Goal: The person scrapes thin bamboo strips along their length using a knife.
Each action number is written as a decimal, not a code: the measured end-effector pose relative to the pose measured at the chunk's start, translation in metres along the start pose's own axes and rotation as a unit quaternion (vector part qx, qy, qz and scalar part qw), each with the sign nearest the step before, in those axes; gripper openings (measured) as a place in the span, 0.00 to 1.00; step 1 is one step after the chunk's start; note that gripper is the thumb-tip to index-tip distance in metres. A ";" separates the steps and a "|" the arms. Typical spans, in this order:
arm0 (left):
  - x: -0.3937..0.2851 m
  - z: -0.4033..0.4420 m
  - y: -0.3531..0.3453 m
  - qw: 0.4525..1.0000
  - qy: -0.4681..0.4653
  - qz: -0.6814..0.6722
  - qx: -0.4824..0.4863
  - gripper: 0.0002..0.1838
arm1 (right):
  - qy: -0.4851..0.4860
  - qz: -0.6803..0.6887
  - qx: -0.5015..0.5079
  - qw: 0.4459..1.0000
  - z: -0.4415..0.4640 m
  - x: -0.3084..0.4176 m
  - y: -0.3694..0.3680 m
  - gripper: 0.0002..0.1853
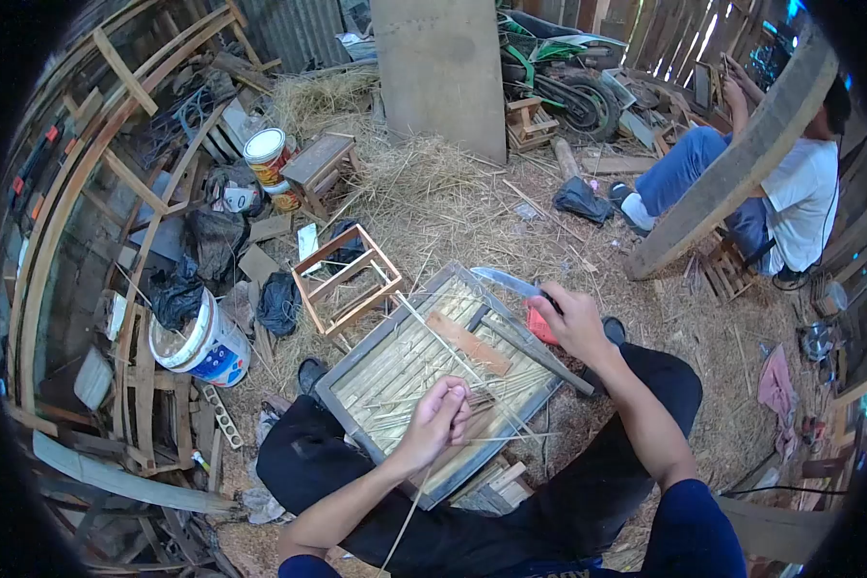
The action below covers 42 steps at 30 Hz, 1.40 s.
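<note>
My right hand (576, 328) is wrapped round the black handle of a knife (507, 281), its blade pointing left over the far corner of a low wooden table (329, 374). Nearer to me, my left hand (437, 421) is closed in a pinch above the tabletop. A thin, pale strip (407, 533), like bamboo or straw, runs down from its fingers toward my lap. Several similar thin strips (395, 416) lie loose on the slatted top, by a flat brown piece (469, 343) and a dark wooden bar (535, 353). Something red (539, 326) shows behind my right hand.
A small wooden frame (349, 279) stands beyond the table. To the left are a white bucket (198, 337), paint cans (267, 154) and a stool (318, 164). A slanted post (732, 173) partly hides a seated person (800, 193) at right. Straw (424, 202) covers the floor.
</note>
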State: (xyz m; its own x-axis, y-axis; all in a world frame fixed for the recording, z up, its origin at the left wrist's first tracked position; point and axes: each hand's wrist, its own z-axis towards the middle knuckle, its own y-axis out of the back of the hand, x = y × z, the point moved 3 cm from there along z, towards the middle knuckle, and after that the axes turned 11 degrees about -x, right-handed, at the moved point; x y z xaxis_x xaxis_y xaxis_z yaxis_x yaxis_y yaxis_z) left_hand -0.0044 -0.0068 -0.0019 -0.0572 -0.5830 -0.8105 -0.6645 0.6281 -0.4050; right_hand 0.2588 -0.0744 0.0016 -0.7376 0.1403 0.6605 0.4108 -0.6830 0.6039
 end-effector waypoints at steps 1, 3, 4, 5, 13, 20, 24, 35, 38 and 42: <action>0.000 0.003 0.005 1.000 0.010 -0.003 -0.013 0.10 | 0.010 -0.005 0.018 1.000 -0.004 0.005 -0.002 0.13; 0.000 0.010 0.016 1.000 0.004 -0.007 -0.014 0.09 | 0.021 -0.015 0.050 0.998 -0.020 0.019 -0.006 0.15; -0.001 0.013 0.018 1.000 0.002 -0.007 -0.014 0.09 | 0.032 -0.028 0.111 0.993 -0.029 0.023 -0.011 0.13; -0.002 0.015 0.017 1.000 0.008 -0.004 -0.023 0.09 | 0.059 -0.008 0.128 0.990 -0.035 0.030 -0.014 0.13; -0.001 0.023 -0.002 0.996 -0.006 0.042 -0.082 0.09 | 0.138 0.053 0.210 0.966 -0.034 0.069 -0.037 0.14; -0.003 0.030 -0.007 0.999 0.001 0.049 -0.004 0.10 | -0.047 0.221 0.125 0.966 -0.008 0.060 -0.030 0.17; 0.000 0.029 -0.009 0.999 0.021 0.034 0.010 0.10 | -0.071 0.256 0.219 0.939 -0.013 0.050 -0.038 0.14; -0.027 0.033 -0.025 0.955 -0.044 0.289 0.042 0.13 | -0.128 0.330 0.231 0.906 -0.013 0.034 -0.016 0.13; -0.050 0.034 -0.034 0.863 -0.161 0.477 0.041 0.14 | -0.146 0.339 0.240 0.898 -0.014 0.037 -0.004 0.13; -0.068 0.028 -0.046 0.744 -0.246 0.622 -0.004 0.10 | -0.121 0.343 0.266 0.893 -0.023 0.030 0.000 0.13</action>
State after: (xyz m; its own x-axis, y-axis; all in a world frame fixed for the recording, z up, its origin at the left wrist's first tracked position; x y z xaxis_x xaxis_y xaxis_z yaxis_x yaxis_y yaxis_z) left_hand 0.0505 0.0184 0.0601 -0.3533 0.7056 -0.6142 -0.3302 0.5203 0.7876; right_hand 0.2240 -0.0864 0.0110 -0.1035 0.0138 0.9945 0.9654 -0.2392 0.1038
